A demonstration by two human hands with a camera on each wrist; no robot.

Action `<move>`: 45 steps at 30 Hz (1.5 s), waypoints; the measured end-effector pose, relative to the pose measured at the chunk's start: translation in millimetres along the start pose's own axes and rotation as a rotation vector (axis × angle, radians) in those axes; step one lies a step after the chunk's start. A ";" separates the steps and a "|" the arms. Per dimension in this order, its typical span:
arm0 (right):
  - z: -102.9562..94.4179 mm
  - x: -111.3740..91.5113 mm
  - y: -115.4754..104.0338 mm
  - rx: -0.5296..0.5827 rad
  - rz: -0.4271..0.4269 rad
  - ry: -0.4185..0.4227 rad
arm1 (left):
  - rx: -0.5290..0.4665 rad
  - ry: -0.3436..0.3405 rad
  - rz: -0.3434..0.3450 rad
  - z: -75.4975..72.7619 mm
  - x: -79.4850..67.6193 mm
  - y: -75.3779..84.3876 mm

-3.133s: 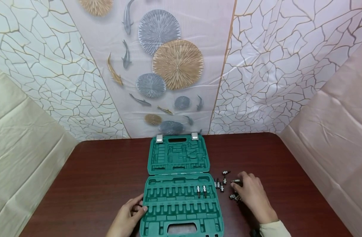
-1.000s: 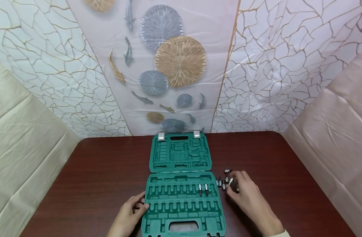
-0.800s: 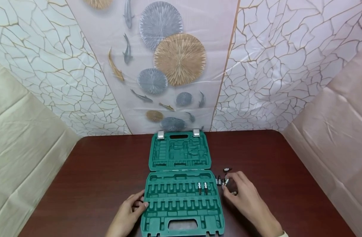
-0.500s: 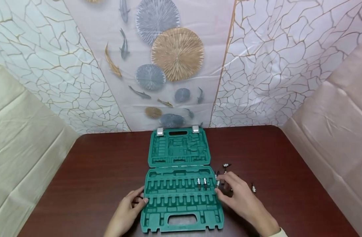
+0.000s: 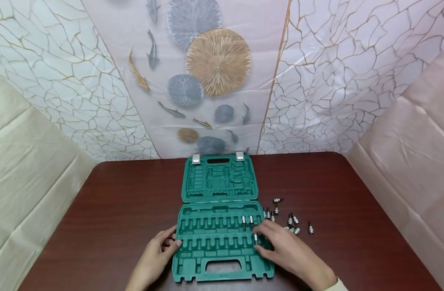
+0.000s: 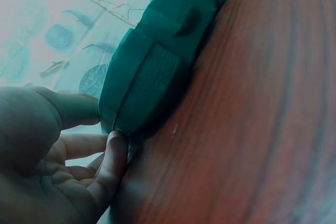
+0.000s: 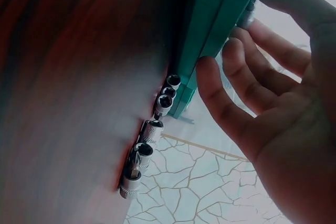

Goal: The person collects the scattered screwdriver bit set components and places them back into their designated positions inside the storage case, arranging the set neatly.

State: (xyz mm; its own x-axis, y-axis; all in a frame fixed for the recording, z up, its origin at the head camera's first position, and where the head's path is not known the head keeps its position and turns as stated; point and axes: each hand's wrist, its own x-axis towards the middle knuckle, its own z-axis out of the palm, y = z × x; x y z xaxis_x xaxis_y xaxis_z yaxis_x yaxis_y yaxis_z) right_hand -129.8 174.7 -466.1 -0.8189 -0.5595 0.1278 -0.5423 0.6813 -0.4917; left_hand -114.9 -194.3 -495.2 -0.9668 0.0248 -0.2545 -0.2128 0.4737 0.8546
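An open green plastic socket case (image 5: 214, 254) lies on the table, its lower tray moulded with two rows of slots. Two bit sockets (image 5: 243, 221) sit at the right of the upper row. My right hand (image 5: 289, 250) pinches another bit socket (image 5: 256, 239) between thumb and fingertips, over the right end of the lower row; whether it touches the slot is unclear. At the case's left edge, my left hand (image 5: 152, 258) holds the rim, thumb on top and fingers against the side. In the left wrist view, thumb and fingers (image 6: 113, 161) meet the case wall (image 6: 147, 82).
Several loose bit sockets (image 5: 290, 219) lie on the dark red wooden table (image 5: 134, 202) right of the case, with one (image 5: 310, 229) farther out. The lid (image 5: 219, 178) leans back towards the patterned cloth wall (image 5: 218, 81). Pale padded panels (image 5: 407, 161) flank the table.
My right hand has picked up a bit socket from the loose group and moved left with it over the case's lower row. The left hand stays on the rim. The view has tilted down slightly.
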 end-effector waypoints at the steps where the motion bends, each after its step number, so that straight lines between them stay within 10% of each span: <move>1: 0.0 0.8 -0.8 -0.018 -0.011 -0.006 | 0.001 0.004 -0.001 -0.5 0.3 0.6; 24: 12.4 -3.7 -10.7 -0.126 -0.148 0.094 | 0.055 0.015 0.006 -5.1 -4.3 -0.1; 34: 11.0 -3.7 -8.1 0.002 -0.044 0.025 | 0.039 -0.005 0.017 -0.5 -2.6 -3.3; 45: -17.8 -8.5 0.9 -0.018 0.247 0.191 | 0.069 0.004 0.037 -0.2 -0.8 -0.2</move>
State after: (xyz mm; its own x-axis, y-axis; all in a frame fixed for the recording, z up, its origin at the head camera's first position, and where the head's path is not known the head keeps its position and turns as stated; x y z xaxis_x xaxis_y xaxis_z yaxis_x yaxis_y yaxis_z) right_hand -126.6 188.4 -452.3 -0.9459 -0.2784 0.1665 -0.3242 0.7948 -0.5130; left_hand -114.1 -194.6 -495.0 -0.9743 0.0399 -0.2215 -0.1669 0.5322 0.8300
